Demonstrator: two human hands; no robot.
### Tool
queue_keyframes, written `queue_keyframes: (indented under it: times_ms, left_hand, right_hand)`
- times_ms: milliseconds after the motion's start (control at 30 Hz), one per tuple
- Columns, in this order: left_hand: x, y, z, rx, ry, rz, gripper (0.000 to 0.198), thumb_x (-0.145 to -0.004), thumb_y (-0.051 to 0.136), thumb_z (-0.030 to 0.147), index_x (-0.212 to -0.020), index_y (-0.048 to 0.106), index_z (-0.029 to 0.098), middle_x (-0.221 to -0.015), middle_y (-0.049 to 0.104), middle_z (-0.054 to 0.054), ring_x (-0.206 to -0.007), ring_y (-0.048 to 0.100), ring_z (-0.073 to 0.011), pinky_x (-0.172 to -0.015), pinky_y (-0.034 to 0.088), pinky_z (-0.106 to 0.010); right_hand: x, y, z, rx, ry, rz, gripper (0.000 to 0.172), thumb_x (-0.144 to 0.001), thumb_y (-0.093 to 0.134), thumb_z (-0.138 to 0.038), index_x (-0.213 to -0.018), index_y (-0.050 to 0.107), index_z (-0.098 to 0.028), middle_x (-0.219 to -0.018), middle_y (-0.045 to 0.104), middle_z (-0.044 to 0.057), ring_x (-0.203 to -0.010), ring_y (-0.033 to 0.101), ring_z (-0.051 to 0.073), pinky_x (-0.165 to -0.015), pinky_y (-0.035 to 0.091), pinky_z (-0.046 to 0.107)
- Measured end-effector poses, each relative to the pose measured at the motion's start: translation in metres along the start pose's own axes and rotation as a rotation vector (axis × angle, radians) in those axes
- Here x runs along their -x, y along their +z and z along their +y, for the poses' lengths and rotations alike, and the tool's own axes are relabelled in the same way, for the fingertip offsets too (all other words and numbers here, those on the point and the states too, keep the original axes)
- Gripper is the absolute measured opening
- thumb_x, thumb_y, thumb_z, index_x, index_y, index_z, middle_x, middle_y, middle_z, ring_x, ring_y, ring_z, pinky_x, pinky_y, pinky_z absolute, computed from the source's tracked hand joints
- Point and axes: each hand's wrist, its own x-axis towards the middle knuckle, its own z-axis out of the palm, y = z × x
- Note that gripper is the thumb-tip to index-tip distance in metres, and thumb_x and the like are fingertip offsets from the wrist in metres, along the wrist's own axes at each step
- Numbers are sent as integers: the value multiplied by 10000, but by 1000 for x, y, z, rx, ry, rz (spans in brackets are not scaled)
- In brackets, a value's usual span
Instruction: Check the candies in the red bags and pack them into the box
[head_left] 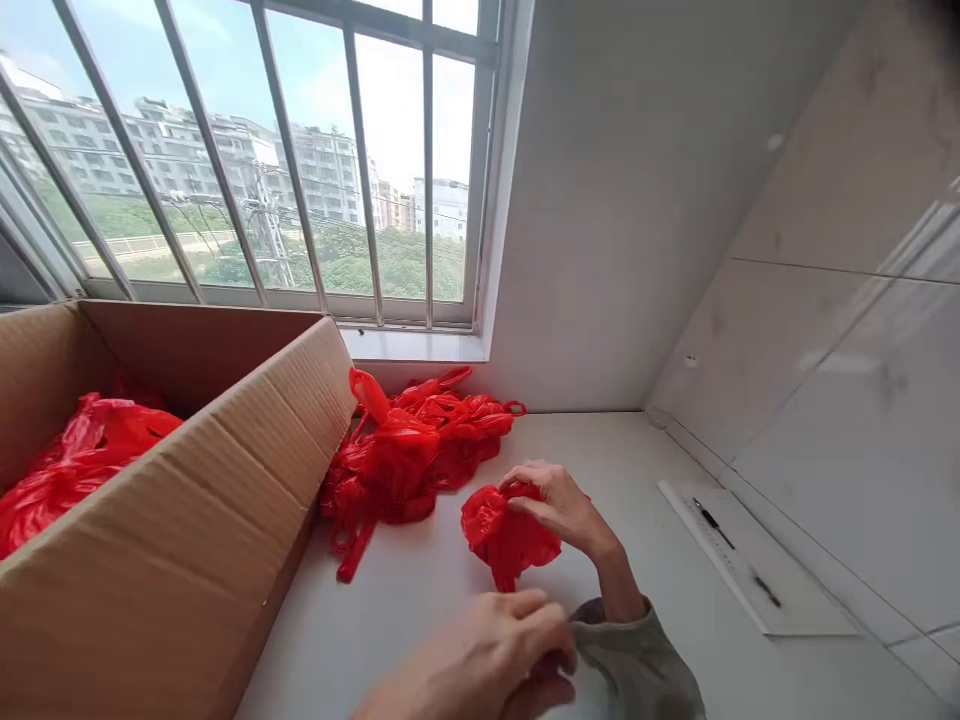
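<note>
A crumpled red plastic bag point(525, 545) is on the white table, with a narrow strip hanging toward me. My right hand point(551, 505) pinches its upper part between thumb and fingers. Nearer to me, my left hand point(502, 655) is slightly blurred, its fingers curled in toward the thumb. It overlaps the lower end of the strip in view, and whether anything is between its fingertips is hidden. Behind and left of the held bag lies a tangled pile of red plastic bags point(420, 440), against the wall and the box.
A large open cardboard box point(225, 480) stands on the left, with more red bags point(90, 450) inside. On the right, a white board or pad point(739, 570) with two pens point(712, 522) lies along the tiled wall. A barred window point(300, 180) is behind the box.
</note>
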Motion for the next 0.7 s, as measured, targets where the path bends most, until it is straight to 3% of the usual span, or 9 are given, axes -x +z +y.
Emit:
queue_keyframes:
  times_ms: [100,167,267,400,533,700]
  left_hand:
    - [-20,-21,-20,-119,-232,257,101,-918,555,115,-968,557,203,-1010,610,-30,-917,589,-200,-828,509,-353]
    - [-30,-24,-39,-217,-273,322,233,-824,621,69,-992,558,217,-1085,576,-37,-1012,558,-233,-862,504,-375]
    - [-41,-14,-68,-304,-243,324,415,-744,613,14,-1087,535,234,-1178,537,-51,-1111,515,-249,-915,487,-381]
    - [-44,-4,-95,-359,-310,256,311,-833,482,54,-1079,554,230,-1046,563,-41,-826,578,-195,-665,456,-288]
    - [-32,-23,-103,-147,-302,336,132,-889,446,157,-815,545,205,-856,538,3,-687,502,-138,-612,381,-241]
    - [-3,-55,-101,123,-407,471,126,-816,546,269,-730,487,197,-772,535,22,-710,496,-141,-608,370,-223]
  right_hand:
    - [7,-6,7,-47,-1,49,223,-858,548,-119,-884,724,-253,-921,722,-4,-924,608,177,-821,432,297]
    - [8,-6,8,-95,-3,80,225,-857,552,-120,-895,725,-259,-921,727,-11,-916,624,169,-818,444,287]
    - [6,-5,9,-160,-13,102,210,-862,567,-145,-950,717,-262,-916,727,-12,-889,651,157,-812,464,270]
    - [1,-3,12,-161,-39,91,238,-868,556,-152,-1024,694,-266,-860,727,-23,-820,657,145,-797,471,263]
    - [0,-2,14,-160,-13,138,167,-874,548,-193,-911,702,-247,-854,724,-10,-834,659,158,-777,474,263]
    - [4,-6,21,56,133,257,176,-890,510,-241,-853,681,-260,-854,720,-1,-788,655,180,-764,462,300]
